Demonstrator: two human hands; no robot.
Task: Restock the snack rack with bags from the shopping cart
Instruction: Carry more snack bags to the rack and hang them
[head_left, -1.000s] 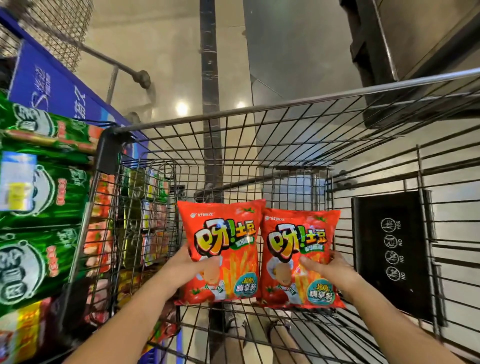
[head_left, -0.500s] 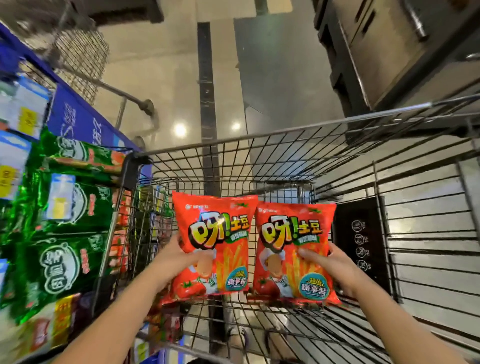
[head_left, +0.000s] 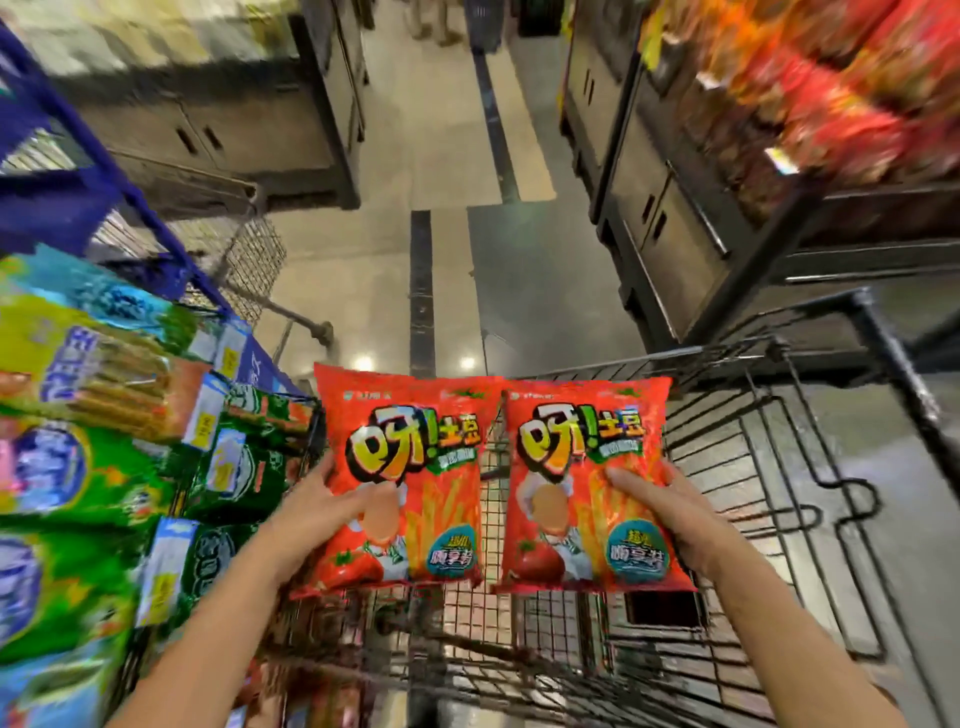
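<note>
The left hand (head_left: 311, 514) grips the outer lower edge of the left red bag (head_left: 415, 415), thumb laid across the printed front and the fingers hidden behind. The right hand (head_left: 670, 512) clamps the right red bag (head_left: 587, 441) the same way on its outer edge, so each hand is closed on its own bag and the two hands are held apart with both bags between them. The bags are side by side above the shopping cart (head_left: 862, 322), upright, fronts facing the camera. Each long axis runs from 6 to 12 o'clock, with the top seams toward 12. Their inner edges meet near the top corners and part a little lower down. The cart's wire basket shows beneath and to 3 o'clock of the bags, its far rim behind them. At 9 o'clock of the left bag, just beside the cart's side, stands the snack rack (head_left: 249, 467), packed with green and blue bags (head_left: 78, 467) and small price tags, all blurred. A blue sign panel (head_left: 52, 197) rises at 10 o'clock. At 12 o'clock the pale floor (head_left: 441, 130) carries a dark strip (head_left: 422, 291) running away from the cart. Dark cabinets (head_left: 670, 223) stand at 2 o'clock, topped by a blurred shelf of red and orange packs (head_left: 831, 78).
</note>
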